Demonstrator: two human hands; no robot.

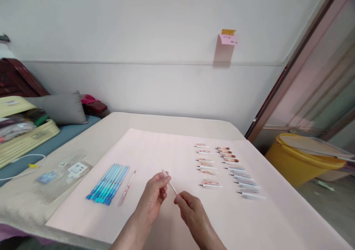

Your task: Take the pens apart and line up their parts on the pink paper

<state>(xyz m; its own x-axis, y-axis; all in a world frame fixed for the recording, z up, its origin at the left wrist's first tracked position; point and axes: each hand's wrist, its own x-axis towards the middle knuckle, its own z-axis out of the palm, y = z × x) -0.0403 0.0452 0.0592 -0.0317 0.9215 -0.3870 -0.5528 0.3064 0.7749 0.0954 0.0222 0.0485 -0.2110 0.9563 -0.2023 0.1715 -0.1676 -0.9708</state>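
Note:
Both my hands hold one thin white pen refill (172,185) above the pale pink sheet (155,146). My left hand (153,198) pinches its upper end between thumb and fingers. Thumb and forefinger of my right hand (191,210) pinch its lower end. To the left lies a row of several blue pens (108,183) side by side, with a clear pink-tinted pen barrel (127,193) next to them. To the right, two columns of several small pen parts (229,170) are laid out on the sheet.
Clear plastic packaging (65,170) lies on the table's left part. A yellow tub (301,160) stands on the floor at the right. A grey cushion (59,107) and a cream basket (26,139) sit at the far left. A pink note (229,39) is stuck on the wall.

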